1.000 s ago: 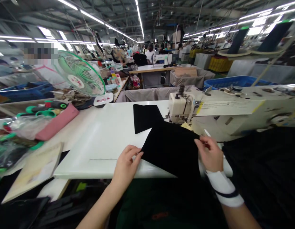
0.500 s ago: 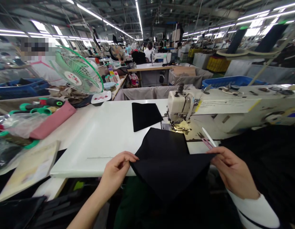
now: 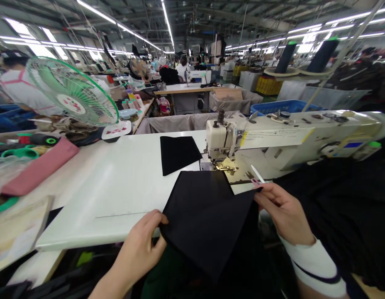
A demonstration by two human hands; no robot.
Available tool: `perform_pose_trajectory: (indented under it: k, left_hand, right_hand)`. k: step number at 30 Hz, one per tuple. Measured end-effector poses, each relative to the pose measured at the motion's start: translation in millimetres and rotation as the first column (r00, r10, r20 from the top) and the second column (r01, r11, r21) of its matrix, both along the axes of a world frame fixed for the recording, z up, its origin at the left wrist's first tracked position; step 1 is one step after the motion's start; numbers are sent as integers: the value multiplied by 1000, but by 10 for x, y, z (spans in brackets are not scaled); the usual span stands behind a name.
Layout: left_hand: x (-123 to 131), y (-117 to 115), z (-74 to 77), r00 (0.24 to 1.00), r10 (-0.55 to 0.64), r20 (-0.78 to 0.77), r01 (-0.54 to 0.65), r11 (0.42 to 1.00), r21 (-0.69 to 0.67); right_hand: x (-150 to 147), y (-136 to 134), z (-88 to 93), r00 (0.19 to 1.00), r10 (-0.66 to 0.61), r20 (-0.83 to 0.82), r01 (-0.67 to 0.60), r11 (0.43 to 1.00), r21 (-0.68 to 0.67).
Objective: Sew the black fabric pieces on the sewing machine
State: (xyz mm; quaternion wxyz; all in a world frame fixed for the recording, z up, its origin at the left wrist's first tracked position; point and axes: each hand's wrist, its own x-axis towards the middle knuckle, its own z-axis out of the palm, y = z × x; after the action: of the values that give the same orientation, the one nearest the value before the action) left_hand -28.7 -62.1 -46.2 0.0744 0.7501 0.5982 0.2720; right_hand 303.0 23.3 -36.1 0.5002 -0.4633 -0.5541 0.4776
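I hold a black fabric piece (image 3: 208, 216) stretched between both hands over the front edge of the white sewing table (image 3: 118, 182). My left hand (image 3: 139, 245) pinches its left corner. My right hand (image 3: 282, 211), in a white cuff, pinches its right corner near the machine bed. A second black fabric piece (image 3: 177, 153) lies flat on the table behind, left of the cream sewing machine (image 3: 273, 141) and its needle head (image 3: 219, 143).
A green desk fan (image 3: 74, 93) stands at the table's back left. A pink bundle (image 3: 40, 168) and green-handled scissors (image 3: 20, 153) lie far left. Dark cloth (image 3: 342, 207) is heaped at the right. Grey cloth bins (image 3: 180, 122), other workstations and people fill the background.
The black piece came off the needle area and toward me, now spread between my hands at the table edge. My view has shifted slightly, so the fan and machine sit further left.
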Motion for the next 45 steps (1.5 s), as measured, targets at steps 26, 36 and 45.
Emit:
perform_pose_trajectory:
  k: [26,36,45]
  left_hand:
    - [119,1256,-228,957,245,157,-219,961,-169]
    - [190,714,192,550,126,825,11,987,-158]
    - [337,559,446,628,142,765,-242,970,18]
  right_hand:
    - [-772,952,-506,795,-169,582,115,985,128]
    - [-480,451,-441,995,-102,1,101,993,61]
    - [-345,242,-475,950,-294,-104,288,955,-68]
